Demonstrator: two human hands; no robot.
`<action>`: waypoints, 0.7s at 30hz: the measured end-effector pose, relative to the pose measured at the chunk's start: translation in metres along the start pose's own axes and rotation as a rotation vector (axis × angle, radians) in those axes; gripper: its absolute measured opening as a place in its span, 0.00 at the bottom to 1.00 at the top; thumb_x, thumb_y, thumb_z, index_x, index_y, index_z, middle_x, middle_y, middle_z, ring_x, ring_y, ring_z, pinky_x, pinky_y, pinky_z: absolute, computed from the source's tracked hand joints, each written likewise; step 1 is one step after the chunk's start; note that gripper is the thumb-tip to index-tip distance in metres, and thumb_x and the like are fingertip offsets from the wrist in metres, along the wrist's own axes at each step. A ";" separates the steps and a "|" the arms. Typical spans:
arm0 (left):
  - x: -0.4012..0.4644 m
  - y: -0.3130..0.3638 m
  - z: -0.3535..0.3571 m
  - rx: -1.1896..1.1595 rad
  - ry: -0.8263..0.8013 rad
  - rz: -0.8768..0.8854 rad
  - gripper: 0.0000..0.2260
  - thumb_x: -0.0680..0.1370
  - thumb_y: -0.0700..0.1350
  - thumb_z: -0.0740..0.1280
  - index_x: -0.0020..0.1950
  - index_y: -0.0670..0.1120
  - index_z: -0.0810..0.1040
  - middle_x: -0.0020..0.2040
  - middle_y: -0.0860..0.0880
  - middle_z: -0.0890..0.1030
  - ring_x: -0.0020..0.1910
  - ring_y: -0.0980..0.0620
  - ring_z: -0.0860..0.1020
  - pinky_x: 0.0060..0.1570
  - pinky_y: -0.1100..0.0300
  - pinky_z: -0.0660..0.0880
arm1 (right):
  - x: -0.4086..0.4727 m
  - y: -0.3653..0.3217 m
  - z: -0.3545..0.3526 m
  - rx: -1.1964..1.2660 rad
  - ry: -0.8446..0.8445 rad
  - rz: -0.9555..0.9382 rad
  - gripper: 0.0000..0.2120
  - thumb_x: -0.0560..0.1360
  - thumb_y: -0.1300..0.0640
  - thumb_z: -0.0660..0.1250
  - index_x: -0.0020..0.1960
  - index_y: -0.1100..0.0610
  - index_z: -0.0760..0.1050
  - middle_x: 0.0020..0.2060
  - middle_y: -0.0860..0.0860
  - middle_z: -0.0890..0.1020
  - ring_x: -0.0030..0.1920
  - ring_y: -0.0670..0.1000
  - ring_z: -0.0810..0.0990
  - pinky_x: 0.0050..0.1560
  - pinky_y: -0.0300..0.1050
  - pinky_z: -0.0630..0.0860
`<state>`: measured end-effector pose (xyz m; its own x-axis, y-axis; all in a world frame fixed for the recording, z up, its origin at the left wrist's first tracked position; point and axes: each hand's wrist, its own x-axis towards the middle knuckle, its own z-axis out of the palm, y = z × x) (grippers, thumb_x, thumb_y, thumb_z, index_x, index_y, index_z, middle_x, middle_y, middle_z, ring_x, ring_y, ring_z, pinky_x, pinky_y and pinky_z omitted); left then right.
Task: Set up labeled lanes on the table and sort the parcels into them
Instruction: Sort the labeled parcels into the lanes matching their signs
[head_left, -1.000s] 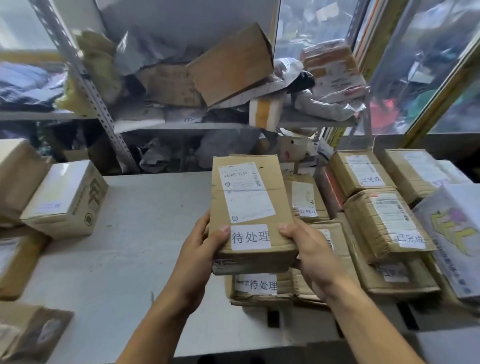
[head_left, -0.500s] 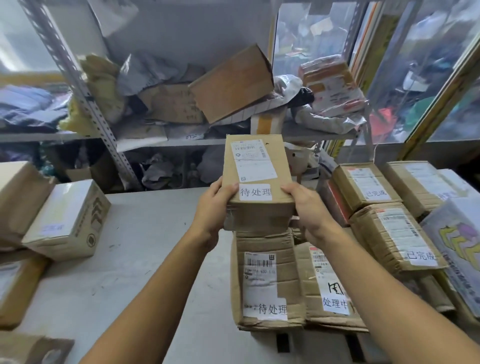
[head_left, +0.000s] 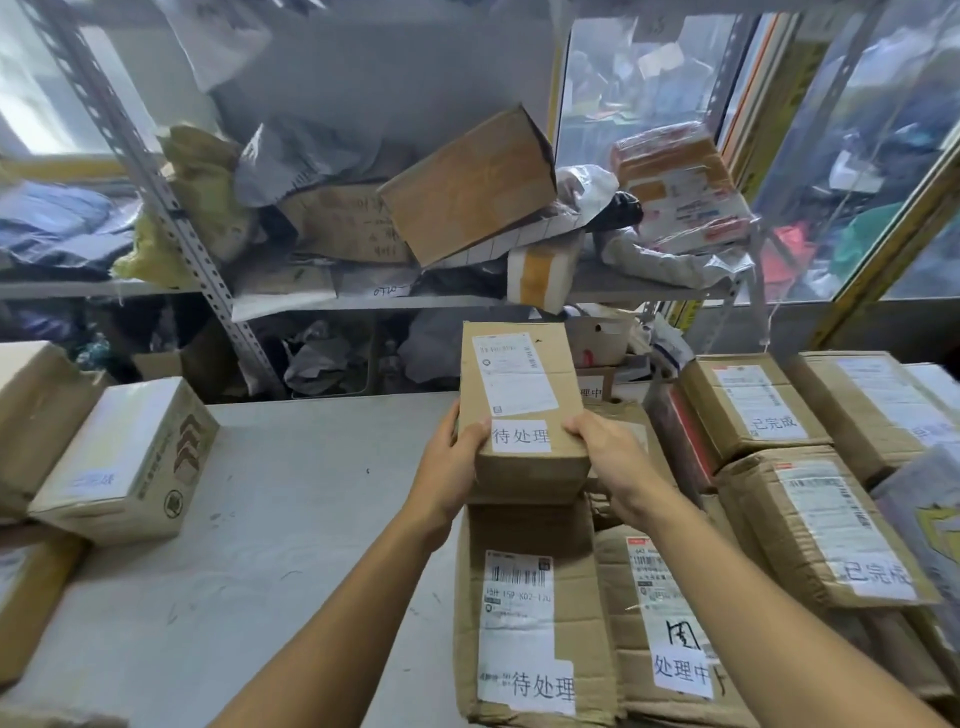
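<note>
A small brown parcel (head_left: 519, 410) with a shipping label and a white sticker reading 待处理 is held over the far middle of the grey table (head_left: 291, 509). My left hand (head_left: 452, 467) grips its left near corner and my right hand (head_left: 610, 457) grips its right near corner. Just below and nearer lies a flat brown parcel (head_left: 530, 613) with the same 待处理 sticker. Beside that on the right lies a parcel marked 处理中 (head_left: 670, 629). Further right are stacked parcels marked 已完成 (head_left: 826, 530).
Several brown boxes (head_left: 124, 462) line the table's left edge. Behind the table a metal shelf (head_left: 363, 291) is crammed with boxes and bags. More stacked parcels (head_left: 748, 405) fill the right side up to a window frame.
Both hands have carried the small 待处理 parcel away from me, off the flat parcel and toward the far side of the table. The flat parcel's label now shows fully.
</note>
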<state>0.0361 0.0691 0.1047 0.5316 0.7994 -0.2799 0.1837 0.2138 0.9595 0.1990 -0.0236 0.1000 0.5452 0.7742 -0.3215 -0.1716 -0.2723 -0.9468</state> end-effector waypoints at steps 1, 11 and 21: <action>0.000 -0.002 0.001 0.003 0.018 0.009 0.19 0.83 0.53 0.60 0.75 0.56 0.68 0.64 0.54 0.80 0.59 0.55 0.79 0.46 0.61 0.78 | 0.002 0.001 -0.002 -0.010 -0.007 -0.008 0.11 0.75 0.51 0.64 0.47 0.51 0.84 0.43 0.45 0.87 0.40 0.40 0.84 0.31 0.34 0.75; -0.002 -0.006 0.004 0.049 0.046 -0.039 0.22 0.82 0.55 0.60 0.76 0.56 0.63 0.63 0.54 0.78 0.55 0.57 0.79 0.37 0.67 0.77 | 0.006 0.010 -0.014 -0.117 -0.087 -0.023 0.13 0.79 0.50 0.62 0.61 0.49 0.80 0.51 0.41 0.86 0.49 0.39 0.83 0.42 0.31 0.76; -0.037 0.010 -0.025 0.194 0.257 0.084 0.28 0.82 0.57 0.62 0.80 0.55 0.58 0.78 0.48 0.65 0.75 0.47 0.66 0.66 0.52 0.66 | -0.037 -0.025 0.001 -0.551 0.163 -0.458 0.31 0.79 0.41 0.62 0.78 0.48 0.59 0.73 0.49 0.71 0.71 0.47 0.68 0.69 0.50 0.68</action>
<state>-0.0028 0.0556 0.1256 0.3305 0.9304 -0.1587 0.3148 0.0499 0.9479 0.1825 -0.0445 0.1354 0.5860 0.7960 0.1518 0.5169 -0.2229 -0.8265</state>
